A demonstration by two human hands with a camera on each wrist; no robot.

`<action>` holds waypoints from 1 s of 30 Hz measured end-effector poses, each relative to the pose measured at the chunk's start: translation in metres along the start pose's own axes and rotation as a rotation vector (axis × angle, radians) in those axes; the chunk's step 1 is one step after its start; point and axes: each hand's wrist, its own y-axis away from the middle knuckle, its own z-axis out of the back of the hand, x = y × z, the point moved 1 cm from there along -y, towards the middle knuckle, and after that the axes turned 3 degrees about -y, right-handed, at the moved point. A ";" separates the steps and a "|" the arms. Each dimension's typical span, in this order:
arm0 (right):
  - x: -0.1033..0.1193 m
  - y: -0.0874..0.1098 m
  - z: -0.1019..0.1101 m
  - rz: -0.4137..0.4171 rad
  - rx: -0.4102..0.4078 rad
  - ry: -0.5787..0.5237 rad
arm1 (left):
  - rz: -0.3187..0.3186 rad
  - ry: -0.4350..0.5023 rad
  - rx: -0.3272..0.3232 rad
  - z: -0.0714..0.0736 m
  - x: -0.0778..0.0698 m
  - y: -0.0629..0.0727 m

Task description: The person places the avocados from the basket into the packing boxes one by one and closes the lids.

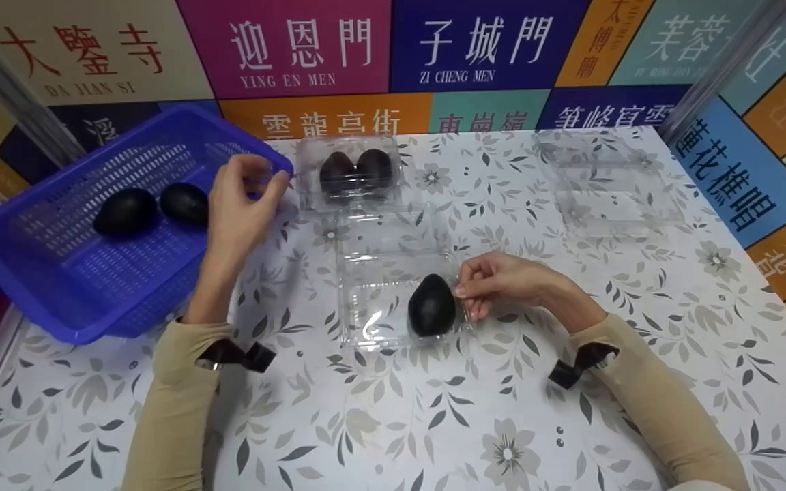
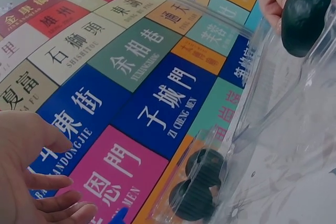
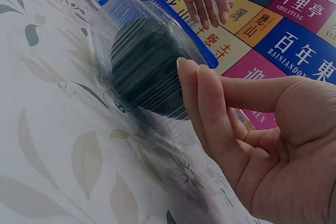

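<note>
Right hand has the open clamshell pinched by its edge, avocado inside just left of that grip, long axis roughly fore-and-aft, left hand farther off, kinda loose and empty.

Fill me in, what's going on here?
A person's right hand pinches the edge of an open clear box with one dark egg-shaped object in it. The left hand hovers by the rim of the blue basket, holding nothing. Two more dark objects lie in the basket, and a second clear box, farther back, holds two. A third clear container lies back right.
</note>
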 end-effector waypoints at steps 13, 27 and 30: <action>0.001 0.000 -0.001 -0.018 -0.012 -0.026 | 0.114 -0.055 -0.059 0.013 0.027 -0.015; 0.000 0.000 0.000 -0.028 -0.012 -0.040 | 0.196 -0.138 -0.046 0.017 0.046 -0.024; 0.001 0.000 0.000 -0.032 -0.009 -0.038 | 0.219 -0.131 -0.037 0.018 0.048 -0.025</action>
